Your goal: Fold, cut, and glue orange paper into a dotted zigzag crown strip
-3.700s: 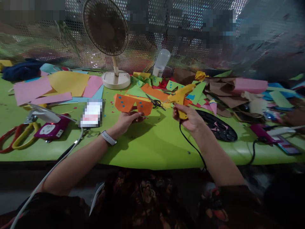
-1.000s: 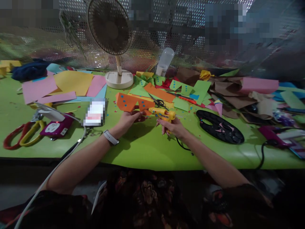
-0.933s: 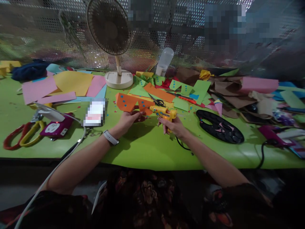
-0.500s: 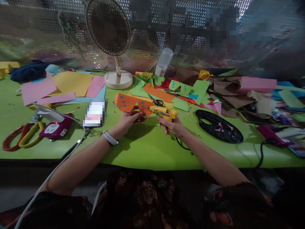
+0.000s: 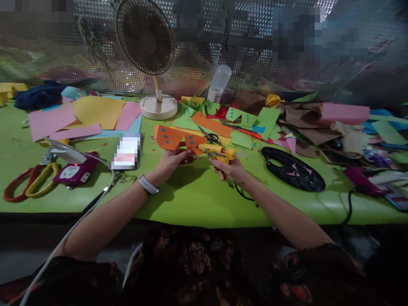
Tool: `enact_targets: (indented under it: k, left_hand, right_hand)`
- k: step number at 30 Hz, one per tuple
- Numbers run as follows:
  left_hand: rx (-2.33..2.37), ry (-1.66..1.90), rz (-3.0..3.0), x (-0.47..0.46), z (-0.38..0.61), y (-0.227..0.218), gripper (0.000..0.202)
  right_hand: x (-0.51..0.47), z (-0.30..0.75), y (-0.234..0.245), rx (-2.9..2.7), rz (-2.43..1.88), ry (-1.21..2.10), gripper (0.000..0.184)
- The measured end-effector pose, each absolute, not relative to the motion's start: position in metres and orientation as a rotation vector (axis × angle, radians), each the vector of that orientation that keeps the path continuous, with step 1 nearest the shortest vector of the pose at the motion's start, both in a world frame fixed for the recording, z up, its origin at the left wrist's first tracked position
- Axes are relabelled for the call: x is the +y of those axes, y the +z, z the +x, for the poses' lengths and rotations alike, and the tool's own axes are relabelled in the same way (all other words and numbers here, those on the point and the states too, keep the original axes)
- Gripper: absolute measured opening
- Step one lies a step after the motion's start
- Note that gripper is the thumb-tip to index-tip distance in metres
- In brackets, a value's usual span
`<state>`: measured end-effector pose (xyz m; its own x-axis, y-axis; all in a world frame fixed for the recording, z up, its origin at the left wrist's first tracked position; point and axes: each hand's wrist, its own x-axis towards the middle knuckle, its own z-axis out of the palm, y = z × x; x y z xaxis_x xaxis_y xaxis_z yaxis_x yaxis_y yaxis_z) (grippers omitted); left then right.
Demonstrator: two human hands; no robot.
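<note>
Pinched in my left hand [image 5: 174,160] is a folded orange paper piece [image 5: 170,139] with blue dots, held above the green table near its middle. My right hand [image 5: 228,168] grips a yellow glue gun [image 5: 214,152] by its handle. The gun's nozzle points left, at the right-hand part of the orange paper, close to my left fingertips. Whether the tip touches the paper I cannot tell. Just behind the gun lie small dark scissors [image 5: 210,136], open, on paper strips.
A white fan [image 5: 158,106] stands at the back. Right of my hand lies a black palette [image 5: 293,169]. On the left are a phone [image 5: 126,151], large red-and-yellow-handled scissors [image 5: 41,180] and a purple device [image 5: 76,170]. Coloured paper covers the back; the table's front edge [image 5: 204,223] is near me.
The glue gun in my right hand has shifted slightly down and left along the orange paper. My left hand and the paper stay nearly still.
</note>
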<state>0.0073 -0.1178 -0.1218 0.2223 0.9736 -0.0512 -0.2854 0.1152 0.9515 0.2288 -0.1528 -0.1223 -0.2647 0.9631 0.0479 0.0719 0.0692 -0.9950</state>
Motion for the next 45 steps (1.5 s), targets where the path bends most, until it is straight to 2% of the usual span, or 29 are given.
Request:
enact_targets:
  k: [31,45]
  left_hand:
    - [0.888,1.113,1.002,-0.1186,0.0086,-0.1193,0.030]
    - [0.886,1.109,0.985,-0.1194,0.0093,-0.1174,0.030]
  right_hand:
    - [-0.1536,0.2298,-0.1236,-1.598,-1.125,1.262,0.030]
    - [-0.1533,0.2285,-0.1240,-1.609,-1.141,1.251,0.037]
